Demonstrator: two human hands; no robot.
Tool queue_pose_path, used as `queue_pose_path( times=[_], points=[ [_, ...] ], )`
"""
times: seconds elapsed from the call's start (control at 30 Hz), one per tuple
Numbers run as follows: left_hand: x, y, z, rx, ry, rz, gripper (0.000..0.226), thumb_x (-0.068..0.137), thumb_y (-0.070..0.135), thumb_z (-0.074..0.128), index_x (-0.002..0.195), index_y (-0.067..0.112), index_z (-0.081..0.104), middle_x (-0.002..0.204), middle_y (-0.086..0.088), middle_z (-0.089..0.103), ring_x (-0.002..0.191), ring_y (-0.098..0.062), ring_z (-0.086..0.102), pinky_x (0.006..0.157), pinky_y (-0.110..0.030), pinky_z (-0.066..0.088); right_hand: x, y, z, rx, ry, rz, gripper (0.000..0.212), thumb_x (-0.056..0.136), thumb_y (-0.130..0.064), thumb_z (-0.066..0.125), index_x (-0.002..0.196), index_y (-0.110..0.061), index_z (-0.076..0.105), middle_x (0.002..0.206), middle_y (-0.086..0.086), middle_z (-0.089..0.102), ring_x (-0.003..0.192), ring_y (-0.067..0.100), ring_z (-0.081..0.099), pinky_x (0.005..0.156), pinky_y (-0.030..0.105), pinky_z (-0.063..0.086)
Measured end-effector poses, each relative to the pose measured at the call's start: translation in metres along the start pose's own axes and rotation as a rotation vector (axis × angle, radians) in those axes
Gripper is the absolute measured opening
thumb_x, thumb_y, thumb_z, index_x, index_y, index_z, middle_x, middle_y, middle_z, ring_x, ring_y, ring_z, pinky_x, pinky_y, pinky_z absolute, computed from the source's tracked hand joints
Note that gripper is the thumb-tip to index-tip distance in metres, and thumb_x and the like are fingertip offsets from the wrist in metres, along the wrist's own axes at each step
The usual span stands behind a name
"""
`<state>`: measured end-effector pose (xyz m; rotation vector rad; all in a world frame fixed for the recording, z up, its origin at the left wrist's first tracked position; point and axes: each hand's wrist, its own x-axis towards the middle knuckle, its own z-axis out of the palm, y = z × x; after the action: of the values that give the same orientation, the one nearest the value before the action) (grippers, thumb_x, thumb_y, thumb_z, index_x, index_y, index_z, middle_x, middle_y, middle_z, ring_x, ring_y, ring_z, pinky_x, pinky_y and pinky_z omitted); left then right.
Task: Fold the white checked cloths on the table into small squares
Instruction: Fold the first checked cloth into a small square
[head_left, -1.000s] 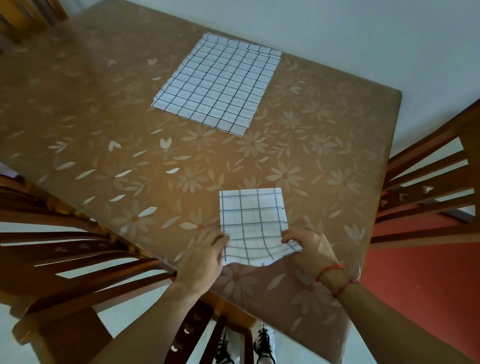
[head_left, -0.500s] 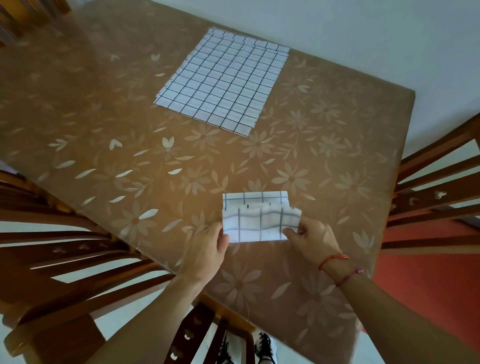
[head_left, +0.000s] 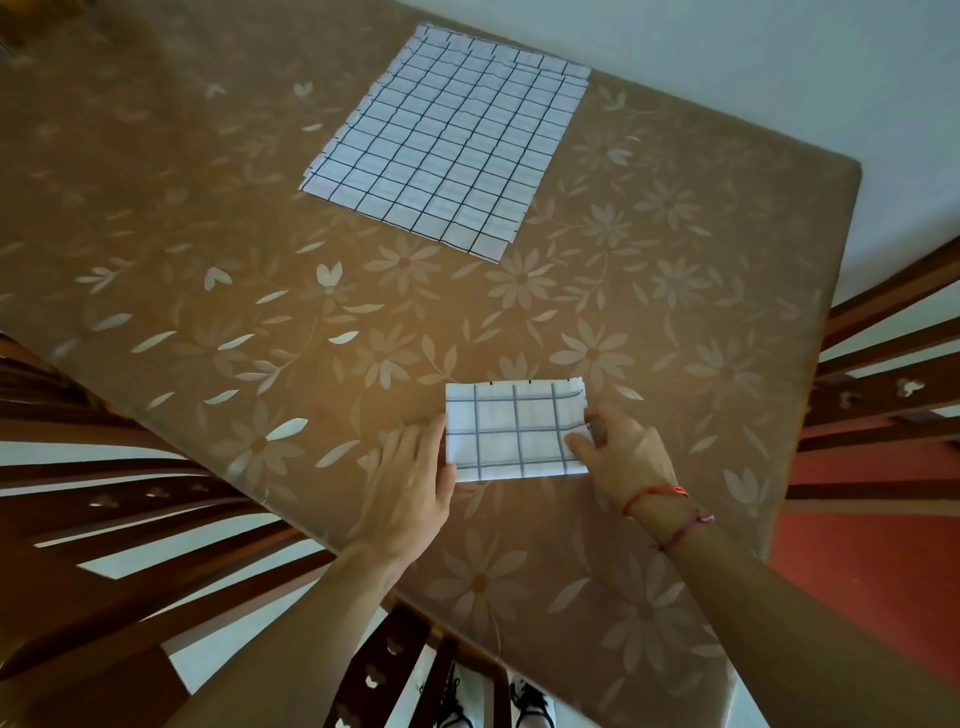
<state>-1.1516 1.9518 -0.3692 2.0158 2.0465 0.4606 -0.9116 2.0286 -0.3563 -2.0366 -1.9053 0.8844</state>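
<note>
Folded cloth now flat, left hand touching, right hand pinching.

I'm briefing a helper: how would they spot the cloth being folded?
On the brown flowered table, look near the front edge, between the left hand and right hand. The folded cloth there is a small rectangle, unlike the large cloths lying flat farther back.

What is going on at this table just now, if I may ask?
A person is folding white checked cloths on a table with a flowered cover. The near cloth lies folded into a small rectangle; the left hand rests flat at its left edge and the right hand pinches its right edge. A larger checked cloth lies spread out, untouched, at the far side.
</note>
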Motion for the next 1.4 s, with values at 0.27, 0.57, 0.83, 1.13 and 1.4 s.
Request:
queue_pose_path(
  times=[0.27,0.57,0.83,1.13,1.4],
  points=[
    [0.016,-0.013,0.003,0.182,-0.064,0.202,0.052,0.099,0.023,0.044,0.146,0.003,0.037,0.154,-0.011,0.035,0.142,-0.025,0.033,0.11,-0.043,0.037,0.002,0.002,0.001,-0.001,-0.008,-0.045,0.045,0.084,-0.032,0.059,0.127,-0.027,0.049,0.103,-0.001,0.07,0.086,0.024,0.065,0.073,0.039,0.055],
    [0.023,-0.018,0.008,0.218,-0.149,0.248,0.057,0.102,0.033,0.018,0.151,0.006,0.027,0.161,-0.009,0.018,0.15,-0.019,0.011,0.119,-0.043,0.022,0.0,-0.02,0.01,-0.254,0.289,-0.331,0.049,0.081,-0.036,0.059,0.123,-0.011,0.053,0.108,0.009,0.049,0.089,0.026,0.052,0.068,0.037,0.051],
    [0.019,-0.023,0.021,0.233,-0.176,0.266,0.058,0.103,0.033,0.015,0.151,0.003,0.025,0.161,-0.01,0.017,0.15,-0.02,0.011,0.119,-0.042,0.022,-0.003,-0.058,0.061,-0.492,-0.004,-0.72,0.061,0.096,-0.035,0.029,0.146,0.001,0.031,0.155,0.019,0.024,0.145,0.03,0.02,0.118,0.041,0.024],
    [0.022,-0.024,0.022,0.262,-0.162,0.272,0.064,0.101,0.038,0.028,0.152,0.001,0.021,0.16,-0.013,0.02,0.149,-0.022,0.013,0.12,-0.041,0.021,0.007,-0.054,0.078,-0.597,-0.129,-0.749,0.063,0.099,-0.034,0.027,0.151,0.001,0.014,0.159,0.017,0.009,0.148,0.027,0.004,0.12,0.043,0.015],
    [0.022,-0.024,0.02,0.297,-0.185,0.299,0.066,0.103,0.041,0.007,0.151,-0.003,0.019,0.16,-0.019,0.015,0.149,-0.027,0.011,0.12,-0.044,0.022,0.009,-0.048,0.077,-0.601,-0.116,-0.748,0.065,0.099,-0.041,0.024,0.151,-0.003,0.018,0.159,0.016,0.009,0.148,0.027,0.004,0.119,0.045,0.015]
  ],
)
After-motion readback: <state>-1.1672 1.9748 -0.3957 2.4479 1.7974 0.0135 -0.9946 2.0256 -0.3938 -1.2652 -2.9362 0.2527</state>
